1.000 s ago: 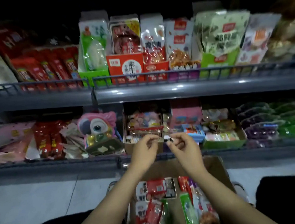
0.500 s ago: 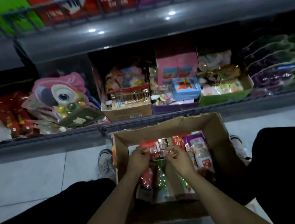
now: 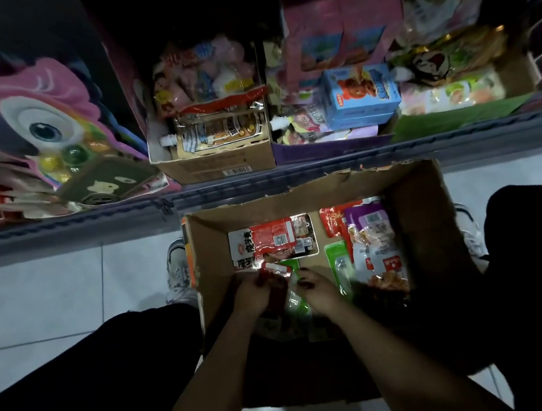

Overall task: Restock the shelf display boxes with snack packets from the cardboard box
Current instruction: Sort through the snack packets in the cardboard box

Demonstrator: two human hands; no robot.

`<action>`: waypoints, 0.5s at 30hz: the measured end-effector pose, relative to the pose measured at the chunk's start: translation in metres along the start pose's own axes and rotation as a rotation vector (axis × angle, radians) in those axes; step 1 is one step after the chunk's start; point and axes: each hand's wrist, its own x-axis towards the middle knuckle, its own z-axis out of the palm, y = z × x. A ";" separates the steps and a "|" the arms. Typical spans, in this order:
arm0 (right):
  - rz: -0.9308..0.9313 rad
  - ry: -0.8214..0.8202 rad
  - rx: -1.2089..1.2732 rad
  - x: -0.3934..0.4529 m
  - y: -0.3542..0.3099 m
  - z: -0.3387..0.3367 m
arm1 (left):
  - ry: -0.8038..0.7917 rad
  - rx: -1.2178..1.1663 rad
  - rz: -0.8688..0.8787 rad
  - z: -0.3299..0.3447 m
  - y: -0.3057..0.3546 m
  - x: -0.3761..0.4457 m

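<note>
The cardboard box [image 3: 426,212] sits on the tiled floor [image 3: 42,288] between the person's legs, open at the top, just near of the bottom shelf [image 3: 70,226].

Both hands are inside the box, at its near left part. The left hand [image 3: 255,292] has its fingers curled around a red packet [image 3: 273,271]. The packet's long axis runs near to far, and its far end (white-edged) points toward the shelf. The right hand [image 3: 316,287] lies just beside the left, its fingers bent down onto a green packet [image 3: 294,296] that lies between the two hands. Whether the right fingers pinch this packet or only press on it cannot be told.

Other contents of the box:
- A large red-and-white packet [image 3: 272,242] lies flat at the far left, long axis left to right.
- A purple packet [image 3: 370,222] and a clear packet [image 3: 379,255] lie at the right, long axes near to far.
- A second green packet [image 3: 340,260] lies just left of the clear one.

On the shelf, a brown display box [image 3: 217,164] stands directly far of the cardboard box and holds pouches. A purple display box [image 3: 330,147] stands to its right, with a blue carton [image 3: 361,96] on top. A pink bird-shaped toy pack [image 3: 29,117] lies at the left.
</note>
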 end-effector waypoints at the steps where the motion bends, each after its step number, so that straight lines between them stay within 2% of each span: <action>1: 0.028 -0.027 0.014 0.001 0.000 0.001 | -0.001 0.018 -0.010 0.002 0.000 0.001; 5: 0.110 -0.131 0.133 0.004 -0.003 0.005 | 0.009 -0.001 -0.029 0.008 -0.003 0.005; 9: 0.113 -0.135 0.277 0.007 -0.002 0.008 | 0.014 -0.091 -0.037 0.014 -0.005 0.004; 12: 0.068 -0.053 0.398 0.007 -0.005 0.007 | 0.063 -0.282 -0.054 0.019 -0.004 0.002; 15: 0.048 0.111 0.466 0.006 -0.013 0.002 | 0.105 -0.510 -0.042 0.018 0.007 -0.007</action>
